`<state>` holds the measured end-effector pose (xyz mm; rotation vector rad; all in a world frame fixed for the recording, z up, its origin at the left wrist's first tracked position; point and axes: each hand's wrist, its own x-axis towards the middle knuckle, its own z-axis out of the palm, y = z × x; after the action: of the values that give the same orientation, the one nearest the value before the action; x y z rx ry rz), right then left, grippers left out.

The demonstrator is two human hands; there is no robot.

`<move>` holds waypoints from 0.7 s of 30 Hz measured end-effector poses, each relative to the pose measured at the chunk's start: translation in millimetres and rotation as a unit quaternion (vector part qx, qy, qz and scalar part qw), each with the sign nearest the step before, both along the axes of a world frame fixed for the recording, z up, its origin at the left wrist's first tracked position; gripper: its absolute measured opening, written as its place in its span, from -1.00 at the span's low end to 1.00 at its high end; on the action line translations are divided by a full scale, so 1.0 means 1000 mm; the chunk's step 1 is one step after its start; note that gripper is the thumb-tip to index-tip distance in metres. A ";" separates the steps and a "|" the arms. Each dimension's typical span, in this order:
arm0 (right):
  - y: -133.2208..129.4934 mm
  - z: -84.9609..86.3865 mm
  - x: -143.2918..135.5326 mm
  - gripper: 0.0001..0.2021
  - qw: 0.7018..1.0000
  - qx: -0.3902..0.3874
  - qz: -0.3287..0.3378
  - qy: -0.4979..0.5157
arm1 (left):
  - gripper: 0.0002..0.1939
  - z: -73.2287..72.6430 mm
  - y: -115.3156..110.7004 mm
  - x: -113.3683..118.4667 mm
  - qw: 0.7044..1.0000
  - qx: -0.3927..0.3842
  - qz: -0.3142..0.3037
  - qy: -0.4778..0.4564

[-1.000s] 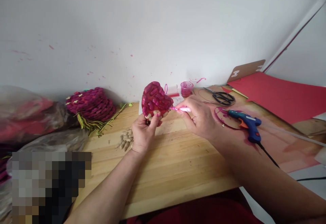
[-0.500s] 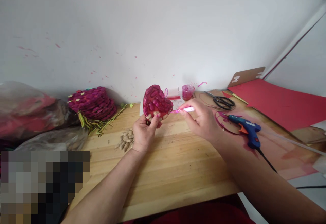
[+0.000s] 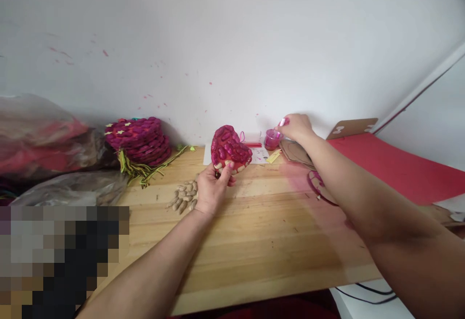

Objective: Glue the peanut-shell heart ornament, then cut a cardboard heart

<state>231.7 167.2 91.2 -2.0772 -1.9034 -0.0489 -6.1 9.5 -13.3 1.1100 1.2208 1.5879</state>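
Observation:
My left hand (image 3: pixel 214 189) grips a heart-shaped peanut ornament (image 3: pixel 227 147) by its lower edge, thumb on the front. Most of its peanuts are painted glossy magenta, while those along the bottom are bare tan. At the back, my right hand (image 3: pixel 296 126) is closed on a paintbrush (image 3: pixel 282 122) with a white handle, held over a clear plastic cup (image 3: pixel 272 140) of magenta paint. The brush tip is hidden at the cup. On the table left of my left hand lies a small pile of unpainted peanuts (image 3: pixel 183 195).
A stack of magenta peanut ornaments (image 3: pixel 140 142) with yellow-green cords stands at the left, near plastic bags (image 3: pixel 39 149). Red sheets (image 3: pixel 392 169) lie to the right. A paint-marked paper (image 3: pixel 258 154) and cardboard pieces (image 3: pixel 296 151) are by the cup. Paint specks dot the wall.
My right hand has moved the paintbrush from the ornament's lower right edge back and right to the paint cup. My left hand still holds the ornament. The view has shifted slightly.

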 end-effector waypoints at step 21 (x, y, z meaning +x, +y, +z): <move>-0.030 -0.019 0.014 -0.86 0.976 0.151 -0.006 0.154 | -0.52 -0.003 0.004 -0.001 0.998 -0.001 -0.006 -0.056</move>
<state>245.8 137.2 72.1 -1.7766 -1.5892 -0.0174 -7.0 13.7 -15.9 1.0104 1.1393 1.6173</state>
